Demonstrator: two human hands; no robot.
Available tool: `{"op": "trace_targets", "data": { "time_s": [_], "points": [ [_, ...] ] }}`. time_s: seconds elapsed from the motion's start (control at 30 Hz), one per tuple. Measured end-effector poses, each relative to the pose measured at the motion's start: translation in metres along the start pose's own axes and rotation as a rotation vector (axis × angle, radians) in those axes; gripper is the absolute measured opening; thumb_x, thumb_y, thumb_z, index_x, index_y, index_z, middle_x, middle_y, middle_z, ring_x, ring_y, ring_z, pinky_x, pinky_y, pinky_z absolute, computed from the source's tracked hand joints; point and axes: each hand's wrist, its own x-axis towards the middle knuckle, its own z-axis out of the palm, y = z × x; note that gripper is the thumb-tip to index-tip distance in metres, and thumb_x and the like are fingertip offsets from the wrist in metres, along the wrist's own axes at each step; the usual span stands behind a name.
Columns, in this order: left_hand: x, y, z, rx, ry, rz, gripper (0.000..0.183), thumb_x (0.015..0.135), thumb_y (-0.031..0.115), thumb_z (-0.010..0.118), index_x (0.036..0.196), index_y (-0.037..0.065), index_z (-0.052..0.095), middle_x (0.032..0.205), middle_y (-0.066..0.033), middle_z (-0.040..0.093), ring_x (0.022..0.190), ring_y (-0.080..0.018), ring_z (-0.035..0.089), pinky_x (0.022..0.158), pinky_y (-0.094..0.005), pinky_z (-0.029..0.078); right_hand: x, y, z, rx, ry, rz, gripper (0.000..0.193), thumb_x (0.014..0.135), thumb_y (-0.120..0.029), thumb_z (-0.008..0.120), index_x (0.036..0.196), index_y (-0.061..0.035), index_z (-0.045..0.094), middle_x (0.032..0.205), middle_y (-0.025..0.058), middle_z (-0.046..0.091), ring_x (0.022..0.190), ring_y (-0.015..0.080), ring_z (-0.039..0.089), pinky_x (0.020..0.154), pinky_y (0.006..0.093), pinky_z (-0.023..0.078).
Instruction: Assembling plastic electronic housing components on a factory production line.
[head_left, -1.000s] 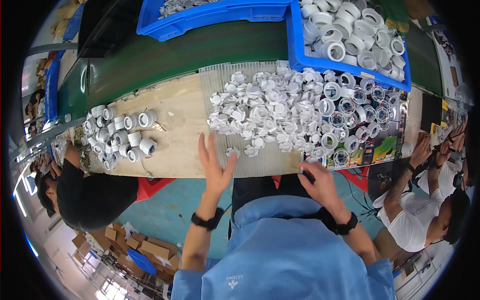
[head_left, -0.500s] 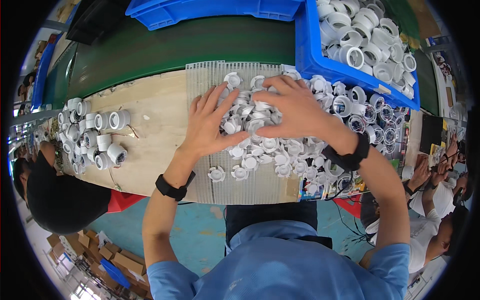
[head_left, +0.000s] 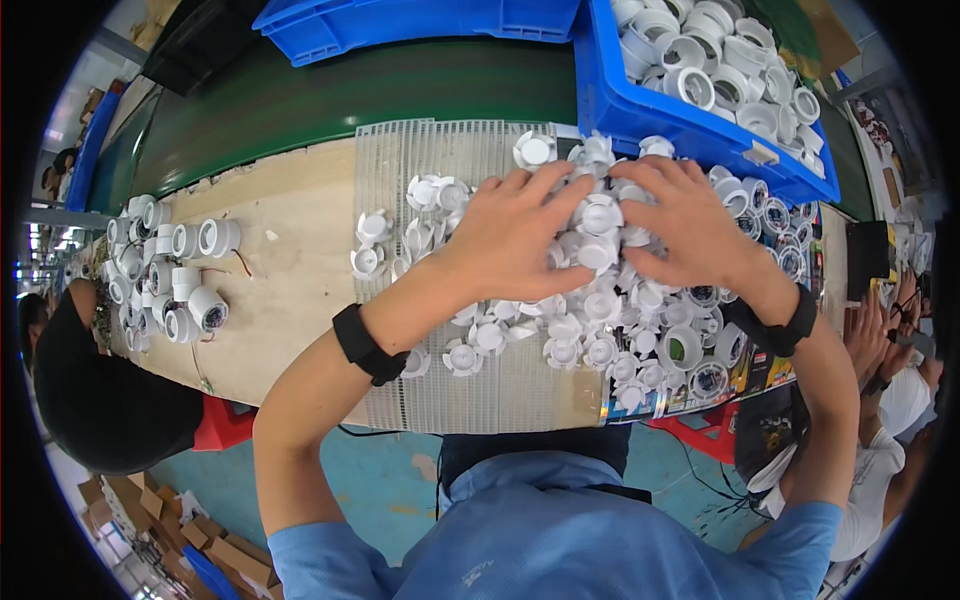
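Observation:
A heap of small white plastic caps with curved tabs (head_left: 598,218) lies on a translucent ribbed mat (head_left: 430,395). My left hand (head_left: 515,235) rests at the heap's left side, fingers spread and pointing away from me. Facing it from the right is my right hand (head_left: 690,225), its fingers also spread over the caps. Both palms face the pile between them, and neither hand grips a single piece. Several loose caps (head_left: 425,195) are scattered left of my left hand. The caps beneath my palms are hidden.
A blue bin (head_left: 700,128) of white rings stands at the far right, beside a green conveyor belt (head_left: 440,85). White round housings (head_left: 709,378) sit right of the heap. More housings with wires (head_left: 208,308) cluster at left. A person in black (head_left: 110,390) sits at left.
Both hands have moved to the right, and caps between them have shifted that way too. Some caps now lie left of my left hand. My view has also moved slightly.

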Motion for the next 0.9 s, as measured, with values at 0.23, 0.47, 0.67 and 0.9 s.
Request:
{"op": "trace_targets", "data": {
  "time_s": [0.23, 0.47, 0.67, 0.9],
  "points": [
    [0.006, 0.02, -0.003, -0.004, -0.028, 0.147, 0.077, 0.07, 0.042, 0.072, 0.134, 0.009, 0.046, 0.135, -0.0174, 0.045, 0.107, -0.0362, 0.056, 0.088, -0.0485, 0.043, -0.033, 0.009, -0.011, -0.082, -0.045, 0.141, 0.033, 0.065, -0.019, 0.066, 0.096, -0.009, 0.059, 0.129, 0.0131, 0.048, 0.119, 0.0353, 0.044, 0.087, 0.0472, 0.038],
    [-0.067, -0.042, -0.061, 0.054, 0.328, -0.078, 0.065, 0.082, 0.041, 0.064, 0.133, 0.002, 0.048, 0.138, -0.0228, 0.045, 0.127, -0.0396, 0.042, 0.106, -0.0472, 0.03, 0.001, -0.028, -0.025, -0.018, 0.112, 0.132, 0.051, 0.068, -0.024, 0.066, 0.116, -0.0116, 0.058, 0.132, 0.0185, 0.046, 0.123, 0.0373, 0.042, 0.095, 0.0508, 0.036],
    [-0.12, -0.096, -0.02, -0.133, 0.31, -0.436, 0.061, 0.088, 0.041, 0.058, 0.131, -0.001, 0.049, 0.139, -0.024, 0.043, 0.129, -0.0386, 0.039, 0.108, -0.0448, 0.029, 0.072, -0.043, 0.028, -0.107, 0.128, -0.055, 0.05, 0.082, -0.042, 0.06, 0.123, -0.015, 0.059, 0.131, 0.0181, 0.049, 0.124, 0.0375, 0.042, 0.097, 0.0548, 0.033],
    [-0.085, -0.025, -0.001, 0.036, 0.291, -0.356, 0.055, 0.089, 0.042, 0.055, 0.13, 0.005, 0.051, 0.136, -0.0193, 0.048, 0.126, -0.0339, 0.045, 0.102, -0.0454, 0.034, 0.042, -0.008, 0.022, -0.129, -0.257, 0.133, 0.055, 0.078, -0.051, 0.06, 0.119, -0.0145, 0.063, 0.13, 0.0161, 0.051, 0.126, 0.0383, 0.04, 0.099, 0.0603, 0.029]
  ]
}}
